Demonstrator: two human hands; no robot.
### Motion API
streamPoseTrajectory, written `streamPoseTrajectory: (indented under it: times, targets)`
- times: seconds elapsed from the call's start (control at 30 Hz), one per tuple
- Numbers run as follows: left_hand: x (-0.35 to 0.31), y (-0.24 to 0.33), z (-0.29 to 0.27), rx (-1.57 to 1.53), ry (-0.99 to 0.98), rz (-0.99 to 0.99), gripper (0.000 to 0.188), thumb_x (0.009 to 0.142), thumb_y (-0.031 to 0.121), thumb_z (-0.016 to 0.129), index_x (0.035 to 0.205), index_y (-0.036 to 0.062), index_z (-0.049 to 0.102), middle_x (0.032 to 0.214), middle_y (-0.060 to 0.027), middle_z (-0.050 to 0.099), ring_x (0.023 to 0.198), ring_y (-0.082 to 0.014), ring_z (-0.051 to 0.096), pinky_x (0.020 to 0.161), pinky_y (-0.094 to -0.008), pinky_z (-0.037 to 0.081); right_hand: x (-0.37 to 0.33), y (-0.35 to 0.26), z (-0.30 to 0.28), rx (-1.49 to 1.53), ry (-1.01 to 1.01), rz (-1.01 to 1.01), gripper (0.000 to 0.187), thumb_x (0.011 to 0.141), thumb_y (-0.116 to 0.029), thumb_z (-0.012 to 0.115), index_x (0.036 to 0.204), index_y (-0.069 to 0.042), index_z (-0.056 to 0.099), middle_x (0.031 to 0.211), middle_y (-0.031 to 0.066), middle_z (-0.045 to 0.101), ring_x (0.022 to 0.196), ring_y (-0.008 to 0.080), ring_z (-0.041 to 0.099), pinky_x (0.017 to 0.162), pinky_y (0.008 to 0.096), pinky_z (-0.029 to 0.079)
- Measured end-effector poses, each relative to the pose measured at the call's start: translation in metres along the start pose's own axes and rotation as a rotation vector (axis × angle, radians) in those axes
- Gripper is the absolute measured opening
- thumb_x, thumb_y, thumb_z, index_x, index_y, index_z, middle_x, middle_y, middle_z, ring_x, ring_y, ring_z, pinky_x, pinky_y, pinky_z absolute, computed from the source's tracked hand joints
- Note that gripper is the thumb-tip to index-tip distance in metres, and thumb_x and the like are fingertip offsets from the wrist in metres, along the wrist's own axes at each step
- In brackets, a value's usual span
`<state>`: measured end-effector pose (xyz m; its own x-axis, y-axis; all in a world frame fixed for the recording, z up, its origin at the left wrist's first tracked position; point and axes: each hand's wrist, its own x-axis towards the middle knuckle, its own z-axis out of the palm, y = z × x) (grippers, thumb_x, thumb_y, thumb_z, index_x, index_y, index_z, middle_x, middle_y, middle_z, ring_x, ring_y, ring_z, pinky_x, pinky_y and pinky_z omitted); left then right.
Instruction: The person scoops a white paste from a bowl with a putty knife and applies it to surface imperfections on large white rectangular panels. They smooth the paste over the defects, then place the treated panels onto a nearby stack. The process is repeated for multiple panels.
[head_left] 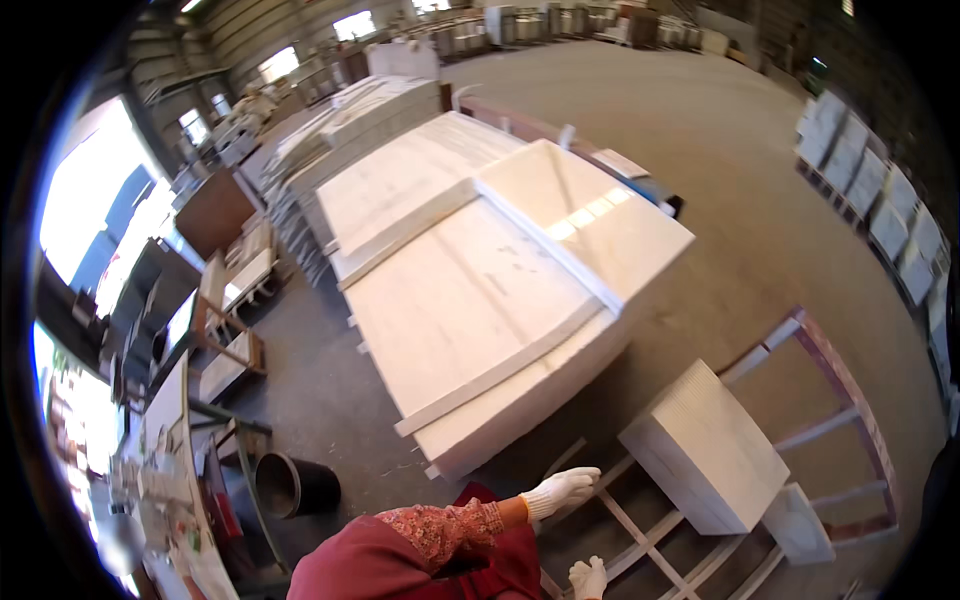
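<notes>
My left hand (pixel 562 492), in a white knit glove below a flowered sleeve, is held out over a slatted frame (pixel 640 540) with its fingers stretched and nothing in it. Lower down, by the bottom edge, my right hand (pixel 588 578) shows in part, also gloved in white; its fingers look apart and hold nothing visible. To the right of both hands, a stack of pale stone tiles (pixel 705 450) stands on the frame, fine parallel edges showing along its top. A smaller pale slab (pixel 798 525) leans beside it. Neither hand touches the stack.
A large pile of pale stone slabs (pixel 470 290) with strips across it stands ahead. A black bucket (pixel 297 485) sits at left beside a cluttered workbench (pixel 190 470). More slabs stand on racks (pixel 875 195) at far right. A reddish rail (pixel 850 400) edges the frame.
</notes>
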<state>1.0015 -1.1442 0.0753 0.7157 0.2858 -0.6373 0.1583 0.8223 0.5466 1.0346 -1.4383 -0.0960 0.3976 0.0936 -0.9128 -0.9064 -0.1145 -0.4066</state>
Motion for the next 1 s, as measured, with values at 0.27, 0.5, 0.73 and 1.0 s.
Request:
streamPoseTrajectory:
  times: [0.27,0.5,0.73,1.0]
  targets:
    - [-0.243,0.035,-0.063,0.132,-0.101,0.474,0.041,0.100,0.041,0.061,0.099,0.0007,0.073,0.105,-0.0048,0.071,0.099,-0.0126,0.062,0.094,-0.0275,0.049,0.072,0.143,-0.048,-0.045,-0.525,0.471,0.030,0.099,-0.037,0.057,0.103,-0.008,0.063,0.078,0.0083,0.065,0.063,0.0232,0.062,0.051,0.0351,0.052]
    - [-0.479,0.158,-0.081,0.340,0.030,1.172,0.044,0.105,0.030,0.054,0.081,-0.0028,0.070,0.094,-0.0090,0.070,0.094,-0.0161,0.062,0.093,-0.0314,0.049,-0.031,0.156,0.072,-1.034,-0.419,-0.051,0.029,0.102,-0.035,0.049,0.102,-0.008,0.059,0.069,0.0087,0.062,0.051,0.0221,0.057,0.044,0.0334,0.047]
    - [-0.665,0.241,-0.103,0.540,-0.236,1.768,0.040,0.097,0.030,0.064,0.074,-0.0020,0.069,0.090,-0.0147,0.070,0.091,-0.0245,0.064,0.084,-0.0382,0.050,-0.103,0.162,0.214,-1.205,-0.517,-0.118,0.028,0.099,-0.034,0.052,0.110,-0.008,0.053,0.074,0.0152,0.063,0.050,0.0263,0.059,0.039,0.0345,0.045]
    - [-0.751,0.255,-0.194,0.819,-0.416,2.087,0.040,0.096,0.035,0.063,0.079,-0.0009,0.069,0.091,-0.0149,0.069,0.092,-0.0268,0.064,0.087,-0.0406,0.050,0.039,0.247,0.421,-0.710,-0.765,0.744,0.029,0.103,-0.036,0.043,0.082,-0.018,0.051,0.061,-0.0012,0.036,0.046,0.0128,0.031,0.044,0.0262,0.026]
